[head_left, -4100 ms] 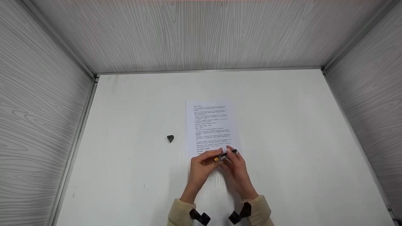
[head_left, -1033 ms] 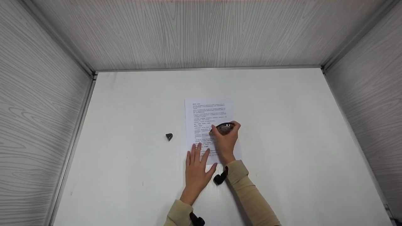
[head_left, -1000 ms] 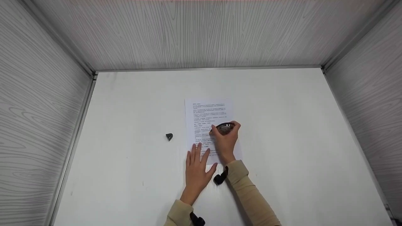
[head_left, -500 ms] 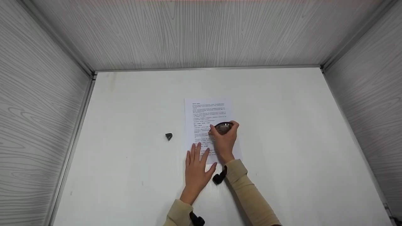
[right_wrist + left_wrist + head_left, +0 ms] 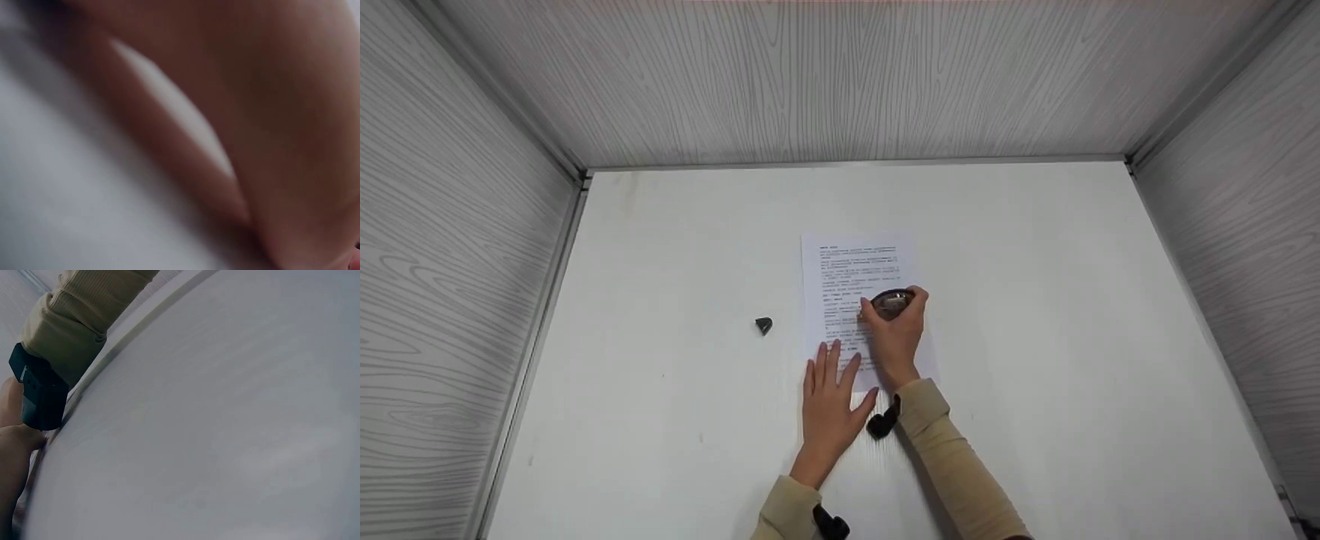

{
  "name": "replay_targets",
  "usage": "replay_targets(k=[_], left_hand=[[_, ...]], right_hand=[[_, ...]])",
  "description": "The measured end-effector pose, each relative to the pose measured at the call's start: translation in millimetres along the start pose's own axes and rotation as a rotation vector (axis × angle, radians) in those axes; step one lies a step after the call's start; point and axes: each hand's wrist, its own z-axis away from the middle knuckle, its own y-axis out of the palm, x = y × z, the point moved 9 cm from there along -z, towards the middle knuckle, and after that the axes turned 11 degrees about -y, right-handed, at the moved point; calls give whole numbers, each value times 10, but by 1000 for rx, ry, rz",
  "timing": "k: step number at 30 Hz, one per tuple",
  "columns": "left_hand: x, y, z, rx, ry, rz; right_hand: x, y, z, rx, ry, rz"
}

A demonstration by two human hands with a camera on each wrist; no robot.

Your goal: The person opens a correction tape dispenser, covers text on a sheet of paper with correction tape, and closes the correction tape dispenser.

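Observation:
A printed sheet of paper [image 5: 814, 259] lies on the white table. My right hand [image 5: 898, 343] grips a correction tape [image 5: 893, 302] between thumb and fingers over the right half of the text. Its body is dark and see-through, and its small orange-yellow tip points left, at the printed lines. Whether the tip touches the paper cannot be told. Fingers spread, my left hand [image 5: 829, 412] rests on the sheet's lower left part. In the right wrist view, the blurred right hand [image 5: 270, 124] fills most of the picture and the tape is hidden.
A small dark wedge-shaped cap [image 5: 764, 325] lies left of the paper. Grey wood-grain walls [image 5: 840, 82] enclose the table [image 5: 1035, 337] at the back and both sides. Black wrist cameras [image 5: 883, 424] sit at the cuffs.
Earlier both hands held the correction tape at the sheet's lower edge. Since then the left hand has flattened onto the paper and the right has carried the tape up; lately it shifts slightly left.

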Motion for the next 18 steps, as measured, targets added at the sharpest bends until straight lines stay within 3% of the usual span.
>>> replay_targets(k=[10, 18], left_hand=[[-5, 20, -10, 11, -5, -45], [1, 31, -15, 28, -19, -72]], right_hand=[[28, 16, -14, 14, 3, 18], [65, 31, -20, 33, -44, 16]])
